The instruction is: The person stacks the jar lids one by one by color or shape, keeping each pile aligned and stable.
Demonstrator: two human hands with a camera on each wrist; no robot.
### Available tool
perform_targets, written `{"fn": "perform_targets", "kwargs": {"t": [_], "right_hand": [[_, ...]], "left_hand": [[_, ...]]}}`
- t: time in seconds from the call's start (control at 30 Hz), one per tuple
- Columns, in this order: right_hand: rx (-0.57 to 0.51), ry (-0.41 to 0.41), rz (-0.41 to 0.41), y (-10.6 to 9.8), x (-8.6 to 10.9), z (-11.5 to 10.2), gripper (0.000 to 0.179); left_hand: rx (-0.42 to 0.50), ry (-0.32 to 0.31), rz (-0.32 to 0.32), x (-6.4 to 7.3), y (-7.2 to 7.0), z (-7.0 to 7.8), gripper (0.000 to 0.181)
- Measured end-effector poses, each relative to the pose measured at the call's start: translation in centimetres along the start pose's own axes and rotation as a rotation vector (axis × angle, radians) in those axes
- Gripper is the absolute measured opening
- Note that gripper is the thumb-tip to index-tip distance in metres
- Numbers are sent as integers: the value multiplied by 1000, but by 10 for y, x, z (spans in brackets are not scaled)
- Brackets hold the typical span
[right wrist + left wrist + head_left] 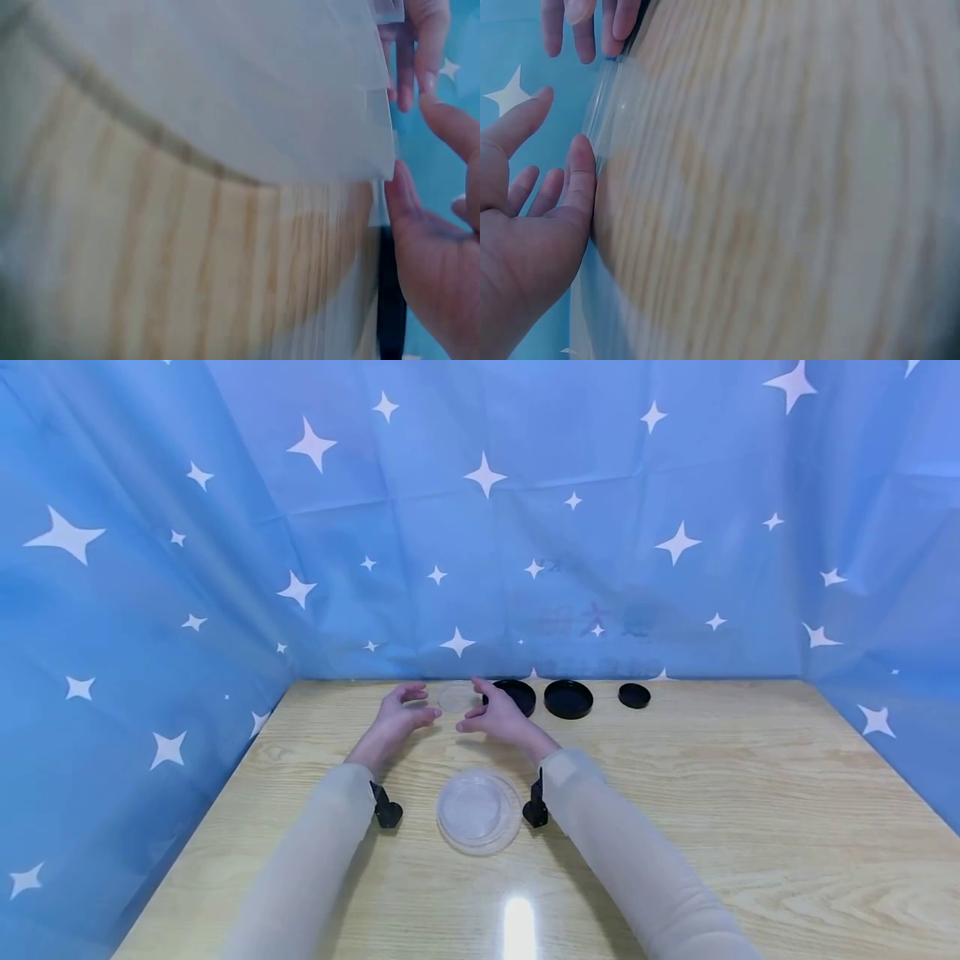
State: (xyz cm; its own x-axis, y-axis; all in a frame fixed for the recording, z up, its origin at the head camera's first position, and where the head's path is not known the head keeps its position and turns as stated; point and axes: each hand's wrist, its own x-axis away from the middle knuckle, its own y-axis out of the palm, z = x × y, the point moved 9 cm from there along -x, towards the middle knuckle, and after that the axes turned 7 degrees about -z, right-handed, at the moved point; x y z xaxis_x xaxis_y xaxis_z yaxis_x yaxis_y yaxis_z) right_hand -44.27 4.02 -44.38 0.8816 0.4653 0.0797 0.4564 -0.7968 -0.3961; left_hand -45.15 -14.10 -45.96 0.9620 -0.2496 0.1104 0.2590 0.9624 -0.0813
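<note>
In the head view, a clear, shallow round dish (454,697) lies near the back edge of the table, between the two hands. On its left, the left hand (396,713) reaches in with fingers loosely spread. From the other side the right hand (498,717) comes close, thumb and fingers apart, partly covering the leftmost black dish (519,695). The left wrist view shows the left palm (532,232) beside the clear dish (609,101). Nearer the person, between the forearms, sits a stack of clear round dishes (480,814), smaller on larger; it looms large in the right wrist view.
Two more black round dishes, one medium (568,700) and one small (634,696), lie along the back edge to the right. A blue curtain with white stars (480,543) hangs behind the wooden table (735,793). Black wrist mounts sit at both cuffs.
</note>
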Motion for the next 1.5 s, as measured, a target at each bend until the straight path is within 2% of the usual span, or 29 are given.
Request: {"fn": "perform_targets", "kwargs": {"t": [0.2, 0.43, 0.9, 1.17, 1.5], "right_hand": [[13, 9, 11, -2, -2, 0, 99], [66, 36, 15, -7, -5, -2, 98], [153, 85, -16, -15, -14, -2, 96], [157, 86, -41, -12, -13, 0, 94], [172, 74, -78, -3, -16, 0, 89]], "left_hand": [[-3, 31, -1, -6, 6, 3, 75], [-47, 33, -15, -14, 11, 6, 75], [-68, 3, -45, -23, 11, 10, 80], [-133, -46, -103, -26, 14, 6, 79], [-252, -42, -109, -22, 9, 5, 80]]}}
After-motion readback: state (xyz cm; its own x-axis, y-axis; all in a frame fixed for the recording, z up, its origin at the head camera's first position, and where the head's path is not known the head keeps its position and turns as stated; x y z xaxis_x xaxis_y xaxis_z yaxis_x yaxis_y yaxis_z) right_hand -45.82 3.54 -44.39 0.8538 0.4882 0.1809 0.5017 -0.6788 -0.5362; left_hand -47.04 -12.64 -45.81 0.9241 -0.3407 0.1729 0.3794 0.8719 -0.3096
